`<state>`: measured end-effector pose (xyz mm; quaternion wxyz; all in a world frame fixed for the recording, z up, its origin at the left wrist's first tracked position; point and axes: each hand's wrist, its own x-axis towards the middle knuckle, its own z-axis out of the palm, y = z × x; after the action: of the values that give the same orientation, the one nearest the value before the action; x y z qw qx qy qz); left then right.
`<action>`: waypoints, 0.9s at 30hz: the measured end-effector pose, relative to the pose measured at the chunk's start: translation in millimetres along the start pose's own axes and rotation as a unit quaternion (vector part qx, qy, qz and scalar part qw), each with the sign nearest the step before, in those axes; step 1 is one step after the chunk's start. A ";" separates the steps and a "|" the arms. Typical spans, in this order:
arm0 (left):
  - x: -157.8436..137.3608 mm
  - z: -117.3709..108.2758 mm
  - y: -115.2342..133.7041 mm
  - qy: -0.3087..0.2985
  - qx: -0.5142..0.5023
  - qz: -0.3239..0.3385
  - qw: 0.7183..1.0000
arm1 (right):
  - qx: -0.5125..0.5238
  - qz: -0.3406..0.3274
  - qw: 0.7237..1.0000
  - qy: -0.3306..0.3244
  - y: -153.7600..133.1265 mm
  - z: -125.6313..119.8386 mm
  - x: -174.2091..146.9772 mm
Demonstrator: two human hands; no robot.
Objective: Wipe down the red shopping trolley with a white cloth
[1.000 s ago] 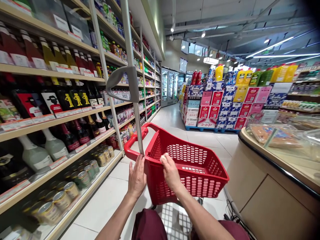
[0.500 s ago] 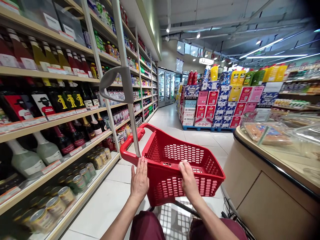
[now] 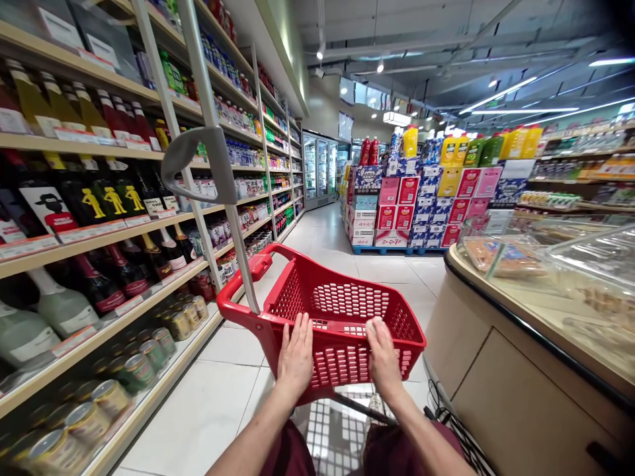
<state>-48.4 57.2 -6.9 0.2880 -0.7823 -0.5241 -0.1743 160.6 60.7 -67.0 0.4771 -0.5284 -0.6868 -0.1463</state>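
Observation:
A red shopping cart basket (image 3: 342, 357) with perforated walls stands sideways in front of me. My left hand (image 3: 296, 354) lies against its near side, fingers straight and pointing up towards the rim; nothing shows in it. At the right, my right hand (image 3: 383, 354) is at the near rim with its fingers bent over it. A small white wad (image 3: 376, 322) shows at those fingertips, partly hidden; its material is unclear. The cart's red handle (image 3: 243, 285) is to the left, and a grey pole (image 3: 243, 258) with a grey looped grip (image 3: 201, 165) rises beside it.
Shelves (image 3: 104, 231) of bottles and cans line the left side. A rounded counter (image 3: 476, 330) with packaged food is close on the right, with black cables (image 3: 439, 410) at its base. Stacked drink boxes (image 3: 397, 211) stand ahead on the tiled floor (image 3: 317, 248).
My left hand has slid right along the basket's near side, away from the handle end. My right hand stays by the rim, nearer the basket's front. The cart sits further left in view.

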 end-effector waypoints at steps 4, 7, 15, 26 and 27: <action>3.6 3.8 14.3 -0.014 -0.001 0.017 1.000 | 0.041 -0.069 0.995 -0.055 3.4 -3.3 -1.2; 3.8 6.2 17.5 -0.011 -0.001 0.025 1.000 | -0.003 0.003 1.000 -0.013 41.7 -21.9 -11.7; 8.1 16.1 47.8 -0.017 -0.018 0.062 0.998 | 0.011 -0.019 0.999 -0.033 46.1 -21.9 -15.2; 5.1 15.4 52.3 -0.030 -0.025 0.072 0.997 | 0.012 -0.020 0.999 -0.034 41.1 -20.4 -16.0; 4.9 14.9 50.3 -0.031 -0.025 0.067 0.997 | 0.016 -0.025 0.999 -0.040 41.0 -21.2 -15.5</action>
<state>-0.7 55.8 -29.1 0.2624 -0.8278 -0.4747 -0.1433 206.5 53.0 -81.4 0.4541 -0.5092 -0.7201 -0.1263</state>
